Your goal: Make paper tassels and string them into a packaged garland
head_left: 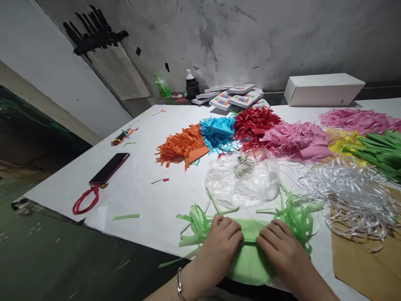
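Note:
Light green tissue paper (252, 265) with fringed ends lies at the table's front edge, its middle uncut and creased across. My left hand (224, 238) grips the crease from the left, fingers curled over it. From the right, my right hand (278, 242) pinches the same crease, its fingers closed too. Cut green strips bunch up beyond both hands. Just past the paper sits a clear plastic bag (216, 184) with a small bundle of pale string (244, 166) and a thin ring. A silver bracelet (179, 284) circles my left wrist.
Fringed bundles in orange (183, 144), blue (217, 131), red (255, 123) and pink (294, 140) lie beyond the bag. White ribbon (347, 200) tangles over brown card (360, 259) at right. A phone (109, 168) rests left; a white box (324, 90) stands behind.

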